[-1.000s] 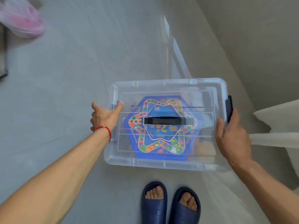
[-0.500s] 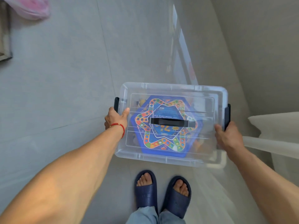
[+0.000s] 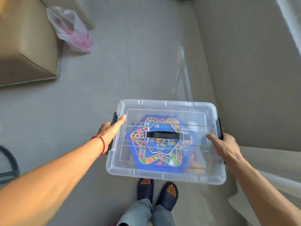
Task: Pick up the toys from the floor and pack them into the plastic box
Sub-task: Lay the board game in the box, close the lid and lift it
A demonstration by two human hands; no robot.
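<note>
The clear plastic box point(image 3: 166, 174) with its lid on hangs in the air above my feet. Through the lid shows a blue hexagonal game board point(image 3: 158, 149) and some orange toys at the right. A black handle point(image 3: 164, 134) lies across the lid's middle. My left hand point(image 3: 110, 130) grips the box's left end at the black latch, thumb on the lid. My right hand point(image 3: 225, 146) grips the right end, thumb on the lid, fingers curled under by the right latch point(image 3: 219, 128).
A beige cabinet point(image 3: 24, 46) stands at the far left with a pink-filled plastic bag point(image 3: 73, 31) beside it. A wall runs along the right, and a pale curtain point(image 3: 268, 160) hangs by my right arm. My feet in dark blue slippers point(image 3: 157, 191) stand below the box.
The box has come up off the floor between both hands and sits higher and closer. My view has swung, bringing the cabinet and the bag into sight.
</note>
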